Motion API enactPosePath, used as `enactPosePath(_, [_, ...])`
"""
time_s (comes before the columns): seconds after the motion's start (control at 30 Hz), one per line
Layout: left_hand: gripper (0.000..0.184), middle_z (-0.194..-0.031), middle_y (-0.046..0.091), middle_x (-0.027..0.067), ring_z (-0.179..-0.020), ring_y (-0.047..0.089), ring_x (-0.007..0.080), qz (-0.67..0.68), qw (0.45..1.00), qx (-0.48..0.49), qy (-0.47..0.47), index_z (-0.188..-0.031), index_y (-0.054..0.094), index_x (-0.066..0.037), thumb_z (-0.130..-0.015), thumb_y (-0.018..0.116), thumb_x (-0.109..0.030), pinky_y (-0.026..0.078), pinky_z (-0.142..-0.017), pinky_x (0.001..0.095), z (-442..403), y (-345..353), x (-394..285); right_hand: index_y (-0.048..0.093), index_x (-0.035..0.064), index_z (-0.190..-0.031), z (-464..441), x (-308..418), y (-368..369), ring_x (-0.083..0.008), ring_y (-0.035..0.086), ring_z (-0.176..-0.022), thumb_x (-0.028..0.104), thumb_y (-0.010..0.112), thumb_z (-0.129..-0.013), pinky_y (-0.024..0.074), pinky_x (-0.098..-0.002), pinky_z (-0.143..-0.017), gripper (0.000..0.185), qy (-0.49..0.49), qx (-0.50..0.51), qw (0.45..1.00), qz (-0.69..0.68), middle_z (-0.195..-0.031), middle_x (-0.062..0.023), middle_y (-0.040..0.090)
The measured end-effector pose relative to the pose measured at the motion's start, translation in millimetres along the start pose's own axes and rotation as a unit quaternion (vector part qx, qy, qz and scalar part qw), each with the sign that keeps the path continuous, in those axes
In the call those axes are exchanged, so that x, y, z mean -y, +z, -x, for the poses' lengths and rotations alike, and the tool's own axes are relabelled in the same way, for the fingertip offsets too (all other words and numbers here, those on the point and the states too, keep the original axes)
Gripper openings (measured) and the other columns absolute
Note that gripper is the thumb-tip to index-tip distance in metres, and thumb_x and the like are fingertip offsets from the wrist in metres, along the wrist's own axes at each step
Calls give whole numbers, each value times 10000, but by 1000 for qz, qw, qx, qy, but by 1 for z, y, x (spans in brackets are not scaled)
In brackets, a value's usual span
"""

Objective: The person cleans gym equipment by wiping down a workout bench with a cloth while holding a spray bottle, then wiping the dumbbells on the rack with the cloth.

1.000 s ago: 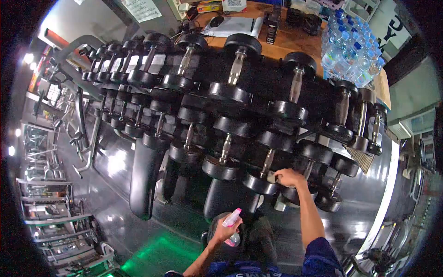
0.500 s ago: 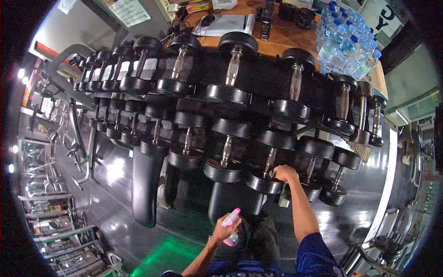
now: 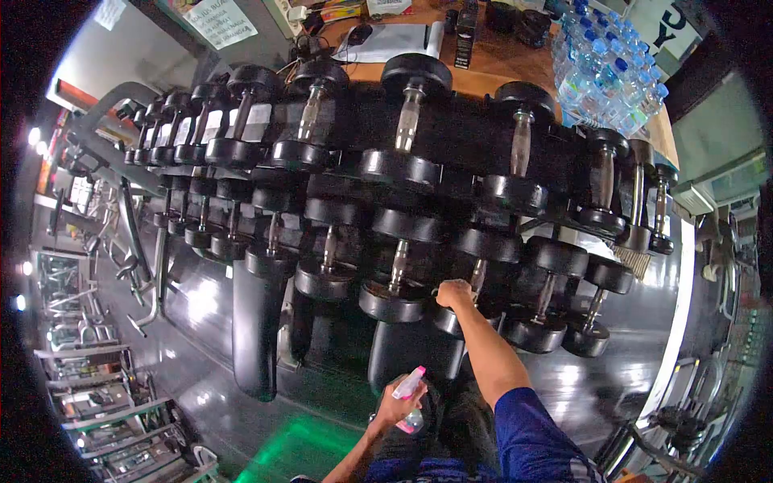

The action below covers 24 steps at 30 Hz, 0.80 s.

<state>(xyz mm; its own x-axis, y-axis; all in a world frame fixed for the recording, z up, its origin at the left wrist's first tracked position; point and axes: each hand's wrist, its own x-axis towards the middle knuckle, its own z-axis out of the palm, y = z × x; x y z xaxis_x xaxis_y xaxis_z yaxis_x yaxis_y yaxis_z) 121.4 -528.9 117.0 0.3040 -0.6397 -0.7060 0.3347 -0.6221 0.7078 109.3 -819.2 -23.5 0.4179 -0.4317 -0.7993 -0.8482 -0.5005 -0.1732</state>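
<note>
- Left hand (image 3: 392, 406): closed around spray bottle (image 3: 410, 385), below the front edge of rack (image 3: 460, 137).
- Right hand (image 3: 456, 294): nearer dumbbell (image 3: 489, 244), at its front head; grip cannot be determined.
- Dumbbell: lower tier, long axis front-to-back; handle beyond and rightward of right hand.

Your left hand (image 3: 399, 402) holds a pink-topped spray bottle (image 3: 410, 394); your right hand (image 3: 455, 295) is at a lower-row dumbbell (image 3: 451, 320). Beyond the rack, clear water bottles (image 3: 608, 72) stand on the wooden desk (image 3: 515, 71).
</note>
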Motion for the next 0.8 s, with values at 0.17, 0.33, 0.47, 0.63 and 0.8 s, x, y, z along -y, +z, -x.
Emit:
enactPosePath(0.17, [128,-779,631,13,-578,611,93,13,1000,11,2,-943,632,-29,-886,704,-118,522,-514,257,-6,-2,1,647,225,-1239,25,-20,-8,-335,634,-1105,198,545,-845,504,-422,-943,407,-64,-24,993,-92,-1177,-127,675])
enactPosePath(0.33, [126,-791,646,17,-582,612,94,5,1000,0,20,-953,639,-29,-880,711,-103,514,-516,251,-5,2,-9,640,242,-1213,101,-67,-19,-364,648,-991,123,447,-931,507,-457,-841,363,-172,-62,963,-196,-1092,-178,673])
enactPosePath(0.47, [126,-783,651,21,-584,615,94,35,999,6,39,-950,641,-22,-880,710,-100,507,-503,251,-5,6,-5,623,226,-1214,142,-95,-34,-382,642,-974,139,455,-935,509,-466,-837,338,-129,-28,955,-265,-1086,-163,673])
enactPosePath(0.63, [133,-762,645,19,-582,614,88,-1,997,18,71,-956,639,-17,-880,706,-103,501,-496,256,-11,10,1,628,216,-1220,136,-83,-3,-329,686,-861,118,468,-938,531,-416,-815,339,-105,-188,949,-229,-1048,-147,696])
enactPosePath(0.8, [140,-760,646,23,-581,618,94,-16,1000,5,2,-959,636,-15,-886,701,-117,502,-513,259,-2,27,-3,639,249,-1200,95,-24,0,-322,648,-1027,197,513,-918,529,-449,-883,313,-141,-210,957,-142,-1172,-73,666])
